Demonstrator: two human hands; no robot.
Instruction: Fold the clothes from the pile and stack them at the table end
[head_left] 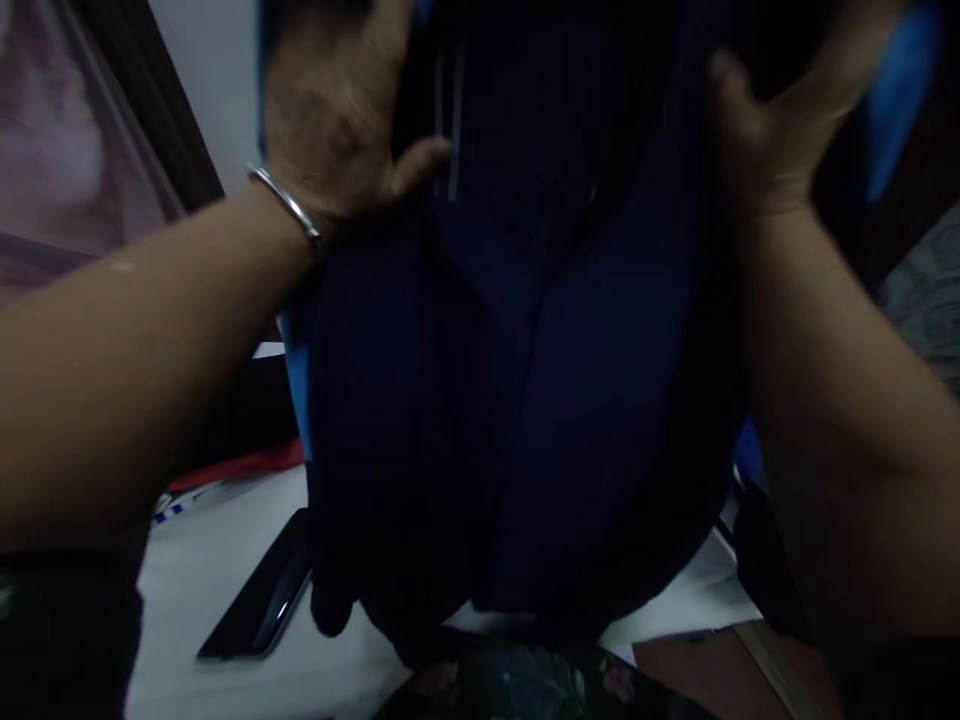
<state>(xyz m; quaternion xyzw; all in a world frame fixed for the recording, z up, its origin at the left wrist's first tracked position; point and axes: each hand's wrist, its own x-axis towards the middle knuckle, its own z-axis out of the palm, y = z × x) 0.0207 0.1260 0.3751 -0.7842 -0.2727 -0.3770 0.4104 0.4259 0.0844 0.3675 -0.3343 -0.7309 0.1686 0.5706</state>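
A large dark navy garment [600, 330], dim and partly blurred, is held up in front of me and fills the middle of the view. Folds and a seam run down it, but its exact kind is hard to make out. My left hand [337, 120], with a silver bangle at the wrist, is on its upper left, thumb across the front. At the upper right, my right hand [780, 130] is blurred, its thumb on the cloth. The fingers of both hands run towards the top edge and are mostly hidden. Bright blue material [297, 385] shows along the garment's sides.
A black phone [259, 590] lies on the white surface [187, 610], left of the garment's lower edge. Red cloth [240, 465] and dark cloth lie behind it. A pinkish curtain [67, 150] hangs at the far left. Flower-patterned dark cloth [540, 685] is nearest me.
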